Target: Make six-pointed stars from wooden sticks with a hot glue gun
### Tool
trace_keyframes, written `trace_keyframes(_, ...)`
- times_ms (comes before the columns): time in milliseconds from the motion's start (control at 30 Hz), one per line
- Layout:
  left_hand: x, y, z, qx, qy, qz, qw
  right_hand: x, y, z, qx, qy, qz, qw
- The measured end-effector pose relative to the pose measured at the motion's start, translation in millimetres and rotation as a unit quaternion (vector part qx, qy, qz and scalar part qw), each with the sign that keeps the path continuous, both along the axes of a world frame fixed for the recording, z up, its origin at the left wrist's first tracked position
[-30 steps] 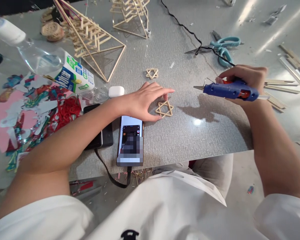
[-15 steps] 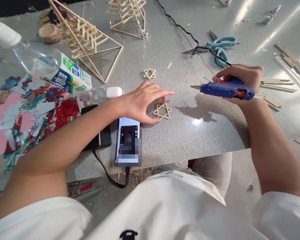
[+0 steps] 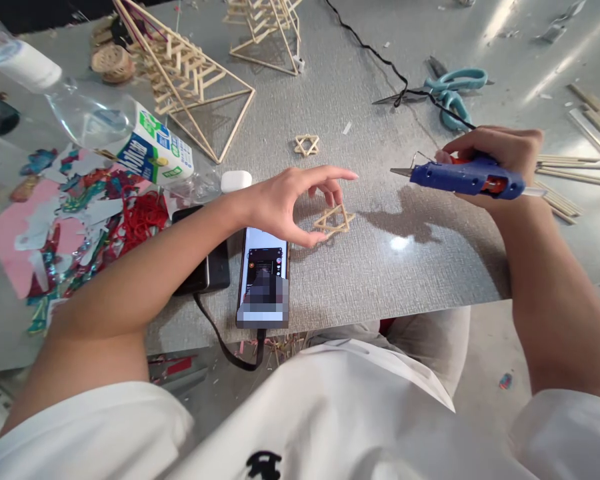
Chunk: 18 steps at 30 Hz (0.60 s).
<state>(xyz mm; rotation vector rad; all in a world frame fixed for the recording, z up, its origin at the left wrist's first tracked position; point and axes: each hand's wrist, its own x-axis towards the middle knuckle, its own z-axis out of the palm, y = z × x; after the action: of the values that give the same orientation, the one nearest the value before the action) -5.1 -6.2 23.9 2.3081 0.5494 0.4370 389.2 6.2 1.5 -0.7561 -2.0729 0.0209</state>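
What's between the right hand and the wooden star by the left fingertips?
In the head view: the blue glue gun in the right hand, nozzle pointing left, then bare, partly shadowed tabletop up to the wooden star.

Bright, whitish light, apparently from overhead, falls on the grey, finely textured tabletop (image 3: 360, 280), burning out a small white spot near its front edge and laying pale streaks of glare at the upper right. The blue plastic glue gun (image 3: 460, 177) and bare right hand (image 3: 513, 150) cast a soft-edged shadow below them. The middle looks fairly sharp, wide-angle distortion stretches the white cloth sleeves (image 3: 100, 433) in the lower corners, and coarse pixelation masks part of the dark-edged rectangular phone's glowing screen (image 3: 263, 241).
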Motion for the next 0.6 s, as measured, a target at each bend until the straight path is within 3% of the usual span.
trace_keyframes(200,0.4,-0.9,6.8,-0.135,-0.033,0.000,0.990,0.2,-1.2,1.0,-0.005,-0.001,0.001,1.000)
trace_keyframes(433,-1.0,0.1,21.3,-0.310,-0.030,-0.109,0.944,1.0,-4.7,1.6,-0.042,-0.002,-0.013,0.999)
trace_keyframes(600,-2.6,-0.6,24.9,-0.353,-0.021,-0.126,0.927,0.1,-9.8,5.3,-0.083,-0.025,-0.044,0.995)
